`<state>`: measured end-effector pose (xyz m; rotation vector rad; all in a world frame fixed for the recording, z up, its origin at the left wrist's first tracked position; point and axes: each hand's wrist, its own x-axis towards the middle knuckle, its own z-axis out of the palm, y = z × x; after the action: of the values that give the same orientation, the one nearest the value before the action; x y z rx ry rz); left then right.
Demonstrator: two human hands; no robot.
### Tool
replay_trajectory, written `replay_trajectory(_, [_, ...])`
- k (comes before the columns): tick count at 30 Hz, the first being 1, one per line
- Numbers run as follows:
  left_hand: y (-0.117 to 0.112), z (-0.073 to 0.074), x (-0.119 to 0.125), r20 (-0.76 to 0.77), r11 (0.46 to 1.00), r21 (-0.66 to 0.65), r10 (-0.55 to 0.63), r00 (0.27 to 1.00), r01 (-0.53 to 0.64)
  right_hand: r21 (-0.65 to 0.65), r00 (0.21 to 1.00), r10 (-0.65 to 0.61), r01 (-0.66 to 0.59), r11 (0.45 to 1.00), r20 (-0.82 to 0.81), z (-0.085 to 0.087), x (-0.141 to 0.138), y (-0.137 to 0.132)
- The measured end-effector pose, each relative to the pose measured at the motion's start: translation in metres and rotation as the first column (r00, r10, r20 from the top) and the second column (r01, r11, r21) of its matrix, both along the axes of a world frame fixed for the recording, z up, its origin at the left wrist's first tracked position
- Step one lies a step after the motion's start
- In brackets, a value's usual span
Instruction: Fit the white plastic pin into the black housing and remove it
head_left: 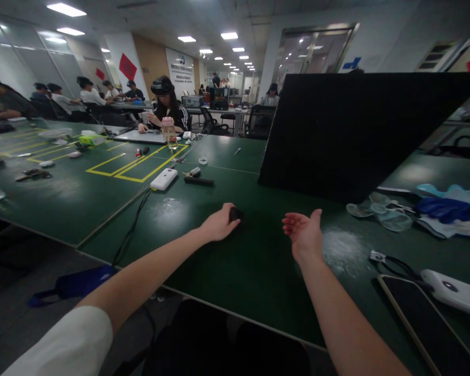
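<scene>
My left hand (pixel 218 225) rests on the green table (pixel 254 261) with its fingers closed round a small black object (pixel 235 213); I cannot make out what that object is. A short way to its right, my right hand (pixel 303 234) hovers palm up, fingers apart, holding nothing. A large black board (pixel 348 130) stands tilted just behind both hands.
A white power bank (pixel 163 178) with a black cable lies ahead left, near a dark bar-shaped tool (pixel 198 180). A phone (pixel 426 324), a white device (pixel 454 290), blue gloves (pixel 446 206) and clear lids (pixel 391 219) lie at the right. Other people sit at the far tables.
</scene>
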<state>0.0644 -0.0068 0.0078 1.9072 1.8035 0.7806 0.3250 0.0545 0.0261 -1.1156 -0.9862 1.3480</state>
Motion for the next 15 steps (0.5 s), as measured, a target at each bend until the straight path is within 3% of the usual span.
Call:
replay_trajectory(4, [0.012,0.003,0.062,-0.045,0.984,0.011,-0.176,0.983,0.177,-0.026,0.998,-0.061,0.062,0.998,0.021,-0.002,0.002,0.004])
replay_trajectory(8, [0.013,0.003,0.095,-0.063,0.971,0.023,-0.238,0.969,0.24,0.001,0.989,-0.058,0.059,0.998,0.137,-0.007,0.0,0.006])
replay_trajectory(12, [0.008,0.012,0.083,0.127,0.981,0.086,-0.184,0.975,0.174,0.138,0.943,-0.082,0.039,0.99,0.323,-0.008,0.0,0.0])
replay_trajectory(15, [0.005,0.017,0.049,0.308,0.979,0.194,0.002,0.951,-0.065,0.27,0.81,-0.069,-0.113,0.956,0.583,-0.003,-0.003,-0.011])
